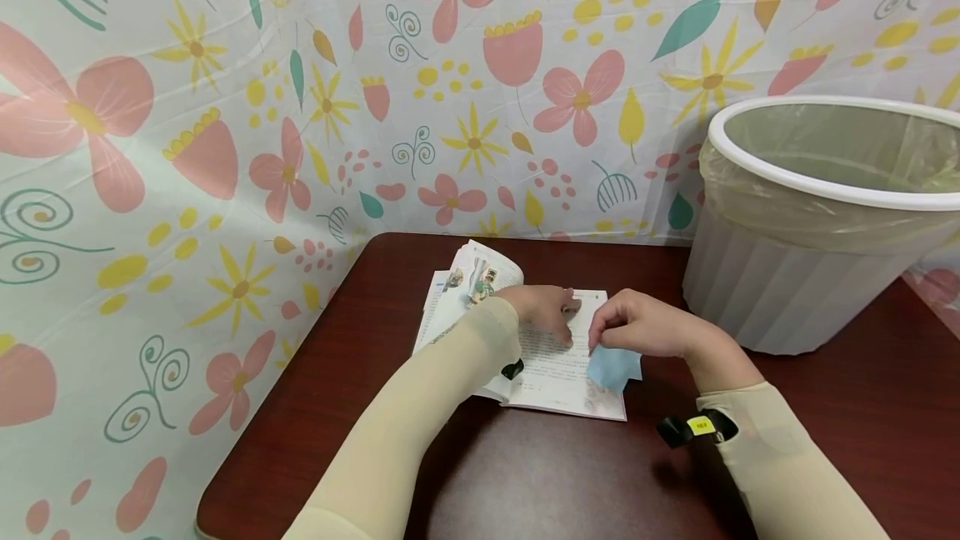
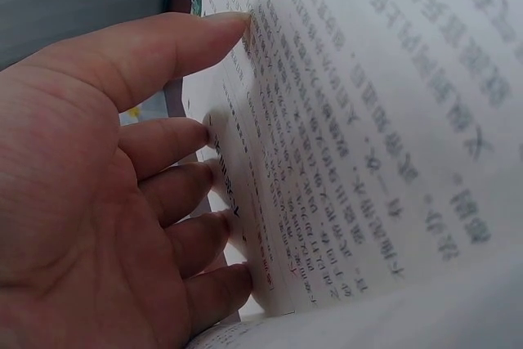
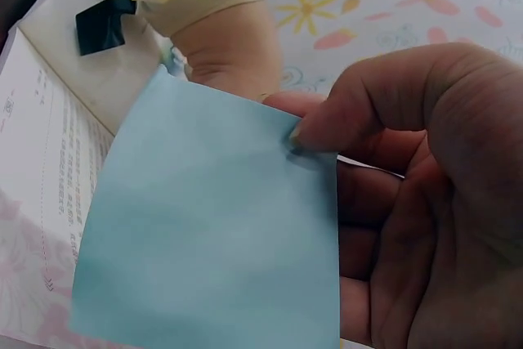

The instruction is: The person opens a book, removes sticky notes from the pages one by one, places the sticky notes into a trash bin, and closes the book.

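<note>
An open book (image 1: 551,394) with printed text and coloured pictures lies on the table. My left hand (image 1: 543,313) reaches across it with fingers spread and fingertips down on the right-hand page. The left wrist view has the thumb and fingertips (image 2: 214,304) resting on the printed page (image 2: 359,120), holding nothing. Over the right edge of the book, my right hand (image 1: 648,325) pinches a blue sticky note (image 1: 611,371) between thumb and index finger. In the right wrist view the note (image 3: 212,226) is gripped near its upper right corner and hangs flat beside the page.
A grey waste bin (image 1: 772,290) with a white rim and a plastic liner stands at the right. The dark red-brown table (image 1: 322,423) meets a flower-patterned curtain (image 1: 480,107) at the back and left. Each wrist wears a black strap.
</note>
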Demonstrator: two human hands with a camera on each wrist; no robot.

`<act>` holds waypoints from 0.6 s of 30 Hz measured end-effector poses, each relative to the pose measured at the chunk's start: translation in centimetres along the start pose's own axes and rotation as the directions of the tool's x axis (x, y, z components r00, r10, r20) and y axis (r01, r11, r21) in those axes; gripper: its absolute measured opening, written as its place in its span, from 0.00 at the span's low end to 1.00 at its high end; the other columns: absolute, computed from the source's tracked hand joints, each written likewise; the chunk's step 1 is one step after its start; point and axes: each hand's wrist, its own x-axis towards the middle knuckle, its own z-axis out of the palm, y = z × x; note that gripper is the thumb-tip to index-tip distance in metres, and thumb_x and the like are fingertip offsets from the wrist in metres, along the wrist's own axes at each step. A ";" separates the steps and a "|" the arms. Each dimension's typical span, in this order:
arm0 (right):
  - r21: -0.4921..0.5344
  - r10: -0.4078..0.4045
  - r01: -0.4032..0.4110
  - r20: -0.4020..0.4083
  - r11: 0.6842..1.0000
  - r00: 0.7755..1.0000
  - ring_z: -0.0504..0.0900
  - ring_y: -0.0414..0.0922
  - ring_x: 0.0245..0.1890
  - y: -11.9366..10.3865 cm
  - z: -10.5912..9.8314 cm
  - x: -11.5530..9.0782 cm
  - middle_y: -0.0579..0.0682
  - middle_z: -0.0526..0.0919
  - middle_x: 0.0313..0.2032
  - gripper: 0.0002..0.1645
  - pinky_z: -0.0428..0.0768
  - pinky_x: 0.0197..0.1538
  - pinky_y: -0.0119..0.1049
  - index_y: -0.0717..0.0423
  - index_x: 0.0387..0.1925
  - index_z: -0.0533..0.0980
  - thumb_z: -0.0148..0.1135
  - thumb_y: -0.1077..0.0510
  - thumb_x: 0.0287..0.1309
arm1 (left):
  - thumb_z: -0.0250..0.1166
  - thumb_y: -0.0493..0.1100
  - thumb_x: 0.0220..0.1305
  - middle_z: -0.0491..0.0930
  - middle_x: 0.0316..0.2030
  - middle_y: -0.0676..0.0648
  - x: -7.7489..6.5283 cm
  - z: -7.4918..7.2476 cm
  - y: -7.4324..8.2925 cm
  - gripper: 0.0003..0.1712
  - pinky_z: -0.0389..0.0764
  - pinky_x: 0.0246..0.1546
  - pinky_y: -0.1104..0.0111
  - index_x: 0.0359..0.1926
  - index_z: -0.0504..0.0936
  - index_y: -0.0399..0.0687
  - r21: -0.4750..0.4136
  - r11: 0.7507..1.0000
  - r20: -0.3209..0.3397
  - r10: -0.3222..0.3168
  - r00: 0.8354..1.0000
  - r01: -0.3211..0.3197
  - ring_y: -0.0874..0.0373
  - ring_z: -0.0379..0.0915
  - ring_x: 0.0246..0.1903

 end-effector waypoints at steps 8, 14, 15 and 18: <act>-0.034 0.036 -0.038 -0.064 0.999 0.997 0.79 0.38 0.36 -0.9 -0.1 0.1 0.47 0.89 0.36 0.20 0.79 0.39 0.32 0.50 0.34 0.88 0.52 0.69 0.66 | 0.73 0.60 0.61 0.46 0.82 0.62 -0.1 0.0 -0.5 0.50 0.57 0.79 0.65 0.80 0.58 0.71 -0.014 1.000 0.000 0.004 1.000 -0.004 0.63 0.43 0.82; -0.042 0.030 -0.037 -0.154 0.998 0.988 0.79 0.38 0.31 -2.3 -0.6 -0.5 0.50 0.88 0.38 0.21 0.80 0.32 0.33 0.49 0.37 0.88 0.51 0.70 0.67 | 0.73 0.59 0.62 0.46 0.83 0.61 -0.1 0.1 -0.6 0.50 0.54 0.80 0.66 0.80 0.58 0.70 -0.041 0.999 -0.010 0.016 1.000 -0.017 0.63 0.42 0.82; -0.039 0.021 -0.028 -0.172 0.999 0.985 0.79 0.38 0.29 -2.6 -0.7 -0.6 0.50 0.87 0.37 0.21 0.80 0.30 0.33 0.50 0.38 0.88 0.51 0.70 0.67 | 0.73 0.59 0.62 0.46 0.83 0.61 0.0 0.1 -0.6 0.50 0.54 0.80 0.66 0.80 0.58 0.71 -0.047 0.999 -0.005 0.014 1.000 -0.014 0.63 0.41 0.82; -0.029 -0.008 0.002 -0.209 1.000 0.978 0.79 0.37 0.25 -3.8 -1.3 -1.0 0.51 0.88 0.36 0.20 0.81 0.27 0.34 0.52 0.40 0.88 0.52 0.71 0.65 | 0.73 0.60 0.62 0.44 0.82 0.64 0.1 0.0 -0.5 0.49 0.54 0.80 0.65 0.79 0.57 0.75 -0.072 0.997 0.020 0.001 1.000 0.001 0.64 0.39 0.82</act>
